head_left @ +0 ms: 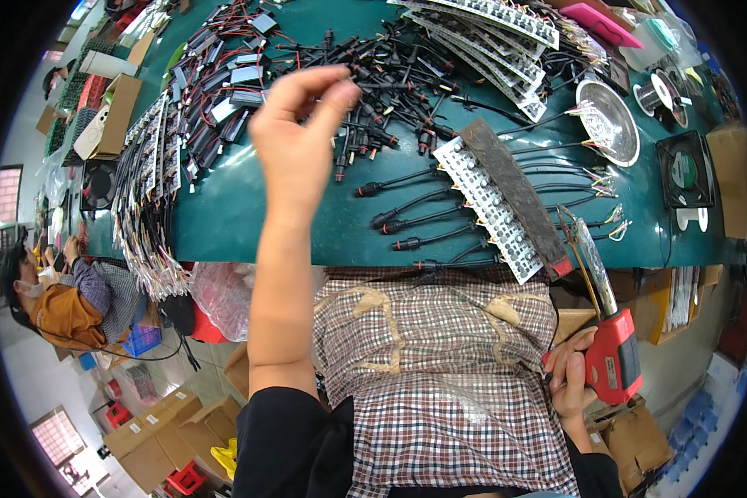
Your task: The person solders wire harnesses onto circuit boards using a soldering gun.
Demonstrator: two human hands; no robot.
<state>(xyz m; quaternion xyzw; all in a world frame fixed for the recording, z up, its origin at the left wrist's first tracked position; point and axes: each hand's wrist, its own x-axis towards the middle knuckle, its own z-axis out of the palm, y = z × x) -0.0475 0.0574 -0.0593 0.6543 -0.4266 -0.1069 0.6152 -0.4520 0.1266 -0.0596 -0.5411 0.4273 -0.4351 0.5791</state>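
Note:
My left hand point(297, 137) is raised over the far side of the table, its thumb and forefinger curled together in a pinch. Whether anything is between the fingertips I cannot make out; black cables with connectors point(382, 133) lie heaped just behind them. At the lower right, my right hand point(571, 378) grips a red and black soldering gun point(612, 365). The gun's metal barrel points up past the right end of a dark bar point(515, 195). This bar lies along a white perforated strip point(485, 212), with several black connector cables running across beneath, their stripped wire ends to the right.
A metal dish point(607, 124), a solder spool point(654, 95) and a small fan point(685, 170) stand at the right. Perforated strips point(506, 58) are stacked at the back. Red-wired modules point(245, 75) and bundled cables point(145, 216) cover the left. Another person point(66, 290) sits far left.

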